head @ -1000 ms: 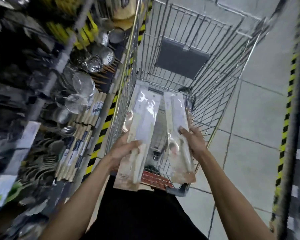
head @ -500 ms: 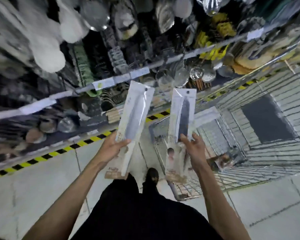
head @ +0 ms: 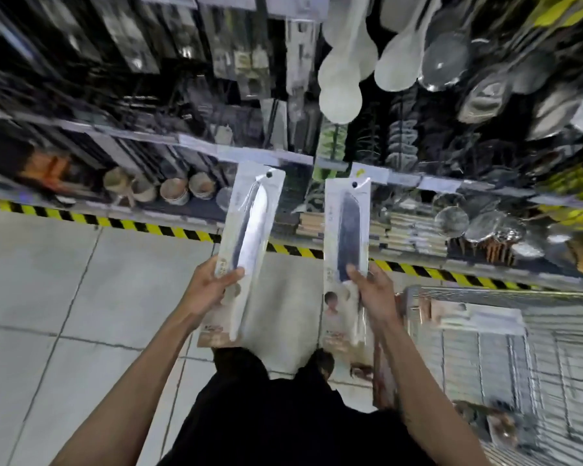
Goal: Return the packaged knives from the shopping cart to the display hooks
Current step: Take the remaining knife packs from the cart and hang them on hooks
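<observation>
A: What does the left hand (head: 212, 287) have?
B: The left knife pack (head: 249, 227). The thumb lies on the front and the fingers curl round the back, low down. The pack stands up, just at 9 o'clock from the middle.
A: And the right hand (head: 372, 290)?
B: It grips the right knife pack (head: 347, 230) the same way, at 3 o'clock. The two packs are side by side and do not touch.
A: Are they hung up?
B: Not yet. Their tops are in front of the display rack (head: 266, 156) at 12 o'clock. The hooks are too blurry to pick out.
A: What changed from a moment ago?
B: Both hands hold on just as before. The rack looked slanted then. Now it runs straight across. The white spoons (head: 344, 62) went from 10 o'clock to 1 o'clock. The shopping cart (head: 485, 348) slid from 3 o'clock down to 4 o'clock, and one more pack (head: 475, 319) lies in it.
A: What is at 8 o'clock?
B: The grey floor (head: 81, 280), with a yellow-and-black stripe (head: 148, 227) along the rack's foot.
</observation>
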